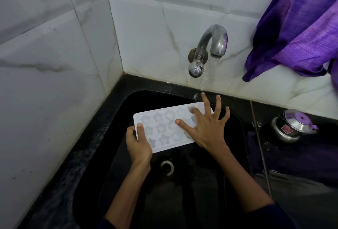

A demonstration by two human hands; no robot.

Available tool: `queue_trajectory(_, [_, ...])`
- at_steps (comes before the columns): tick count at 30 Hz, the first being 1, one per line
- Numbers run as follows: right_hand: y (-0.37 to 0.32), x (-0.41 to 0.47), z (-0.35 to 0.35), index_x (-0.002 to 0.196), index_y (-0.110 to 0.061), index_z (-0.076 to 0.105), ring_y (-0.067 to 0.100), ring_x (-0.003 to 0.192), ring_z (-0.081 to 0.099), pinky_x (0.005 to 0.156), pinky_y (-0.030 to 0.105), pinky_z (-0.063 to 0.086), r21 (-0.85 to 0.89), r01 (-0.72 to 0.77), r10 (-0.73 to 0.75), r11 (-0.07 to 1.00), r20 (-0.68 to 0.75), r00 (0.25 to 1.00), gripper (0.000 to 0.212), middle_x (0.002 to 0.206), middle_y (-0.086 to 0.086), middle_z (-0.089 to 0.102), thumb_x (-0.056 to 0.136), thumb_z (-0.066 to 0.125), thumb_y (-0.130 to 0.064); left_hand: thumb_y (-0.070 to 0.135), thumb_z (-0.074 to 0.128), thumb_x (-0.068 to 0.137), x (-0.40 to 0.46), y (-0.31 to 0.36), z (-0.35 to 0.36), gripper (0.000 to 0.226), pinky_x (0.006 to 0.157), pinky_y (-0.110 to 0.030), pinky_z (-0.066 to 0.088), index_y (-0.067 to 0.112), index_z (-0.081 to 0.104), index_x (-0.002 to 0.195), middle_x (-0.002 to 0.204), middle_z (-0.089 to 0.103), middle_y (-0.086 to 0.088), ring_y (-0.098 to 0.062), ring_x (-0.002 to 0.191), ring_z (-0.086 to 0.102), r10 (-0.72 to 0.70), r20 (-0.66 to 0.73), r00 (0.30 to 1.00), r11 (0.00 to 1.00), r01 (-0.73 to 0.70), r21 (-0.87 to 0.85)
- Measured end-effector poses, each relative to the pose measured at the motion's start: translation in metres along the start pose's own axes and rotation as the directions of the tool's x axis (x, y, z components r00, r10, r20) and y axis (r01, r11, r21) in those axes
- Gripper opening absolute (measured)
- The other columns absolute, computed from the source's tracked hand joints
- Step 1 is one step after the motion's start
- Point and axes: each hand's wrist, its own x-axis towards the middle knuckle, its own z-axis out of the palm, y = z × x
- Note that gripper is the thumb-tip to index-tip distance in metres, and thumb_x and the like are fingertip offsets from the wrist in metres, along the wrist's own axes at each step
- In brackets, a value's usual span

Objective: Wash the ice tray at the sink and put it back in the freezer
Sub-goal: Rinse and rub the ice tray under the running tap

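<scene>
Head view looks down into a black sink set in a dark surface in a corner of white tiled walls. A white ice tray is held flat over the sink, above the round drain. The tray has little cups shaped like stars and circles.

The left hand grips the near left end of the tray. Its thumb lies on top of the tray and its fingers curl under the edge. The right hand rests on the right part of the tray with its fingers spread wide. The thumb and one finger touch the cups, and the other fingers stick out past the far edge of the tray.

A metal tap comes out of the back wall. Water runs from its mouth and splashes at the far right corner of the tray, just beside the right fingertips.

A purple cloth hangs at the top right, against the wall. Below it, on the surface to the right of the sink, stands a small metal pot with a shiny lid and a purple knob. It is well apart from the tray.
</scene>
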Motion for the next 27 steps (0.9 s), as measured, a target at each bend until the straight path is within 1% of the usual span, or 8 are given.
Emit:
queue_trajectory(4, [0.004,-0.002,-0.004,0.102,-0.038,0.057,0.022,0.144,-0.006,0.11,0.053,-0.001,0.192,0.004,-0.001,0.981,-0.014,1.0,0.063,0.153,-0.009,0.02,0.072,0.026,-0.083,0.036,0.043,0.098,-0.002,-0.005,-0.004,0.023,0.048,-0.015,0.045,0.027,0.048,0.078,0.081,0.061,0.005,-0.007,0.068,0.06,-0.015,0.004,1.0,1.0,0.015,0.012])
queue_trajectory(6, [0.011,-0.006,-0.005,0.102,-0.036,0.054,0.02,0.144,-0.004,0.111,0.051,0.003,0.241,0.052,-0.048,0.969,-0.022,0.999,0.058,0.152,-0.008,0.021,0.073,0.031,-0.082,0.036,0.043,0.098,-0.001,-0.004,-0.006,0.023,0.051,-0.019,0.045,0.027,0.048,0.078,0.082,0.061,0.004,-0.01,0.07,0.06,-0.006,0.005,1.0,1.0,0.006,0.016])
queue_trajectory(9, [0.022,-0.014,-0.005,0.101,-0.034,0.055,0.021,0.145,-0.002,0.112,0.051,0.007,0.151,0.186,-0.194,0.971,0.037,0.98,0.063,0.153,-0.005,0.023,0.07,0.032,-0.085,0.036,0.043,0.098,0.002,-0.002,-0.01,0.022,0.054,-0.023,0.045,0.028,0.049,0.078,0.084,0.062,0.003,-0.011,0.072,0.061,-0.012,0.01,1.0,1.0,0.012,0.013])
queue_trajectory(13, [0.029,-0.019,-0.007,0.117,-0.031,0.056,0.028,0.145,0.007,0.112,0.055,0.015,0.066,0.302,-0.306,0.951,0.079,0.949,0.083,0.154,-0.001,0.026,0.062,0.035,-0.09,0.036,0.043,0.098,0.003,-0.001,-0.011,0.022,0.055,-0.027,0.049,0.026,0.049,0.079,0.085,0.063,0.0,-0.014,0.073,0.063,-0.021,0.044,0.999,1.0,0.021,-0.002])
queue_trajectory(16, [0.029,-0.02,-0.009,0.124,-0.032,0.055,0.03,0.145,0.009,0.112,0.057,0.015,0.059,0.297,-0.301,0.953,0.09,0.949,0.087,0.155,-0.001,0.025,0.061,0.038,-0.09,0.036,0.043,0.099,0.005,0.002,-0.011,0.023,0.053,-0.024,0.047,0.026,0.048,0.079,0.084,0.062,0.001,-0.012,0.071,0.062,-0.006,0.046,0.999,1.0,0.006,0.003])
queue_trajectory(21, [0.025,-0.02,-0.011,0.111,-0.029,0.057,0.03,0.143,0.009,0.113,0.054,0.012,0.06,0.252,-0.257,0.966,0.078,0.963,0.086,0.153,-0.003,0.027,0.056,0.04,-0.092,0.035,0.042,0.099,0.006,0.003,-0.012,0.023,0.048,-0.019,0.046,0.026,0.048,0.078,0.082,0.063,0.003,-0.01,0.067,0.062,-0.029,0.044,0.999,1.0,0.03,-0.006])
queue_trajectory(25, [0.024,-0.019,-0.012,0.123,-0.036,0.052,0.03,0.144,0.005,0.112,0.058,0.01,0.041,0.25,-0.253,0.967,0.108,0.961,0.089,0.157,-0.003,0.017,0.056,0.036,-0.093,0.036,0.043,0.099,0.009,0.005,-0.013,0.023,0.052,-0.023,0.047,0.026,0.049,0.079,0.083,0.062,0.003,-0.011,0.07,0.062,-0.014,0.056,0.998,1.0,0.015,-0.006])
queue_trajectory(27, [0.023,-0.02,-0.012,0.124,-0.037,0.052,0.03,0.144,0.006,0.112,0.059,0.01,0.042,0.243,-0.247,0.969,0.108,0.963,0.089,0.157,-0.002,0.018,0.056,0.035,-0.093,0.035,0.043,0.099,0.01,0.005,-0.013,0.024,0.049,-0.021,0.046,0.026,0.048,0.077,0.081,0.061,0.003,-0.01,0.068,0.06,-0.007,0.045,0.999,1.0,0.007,0.007])
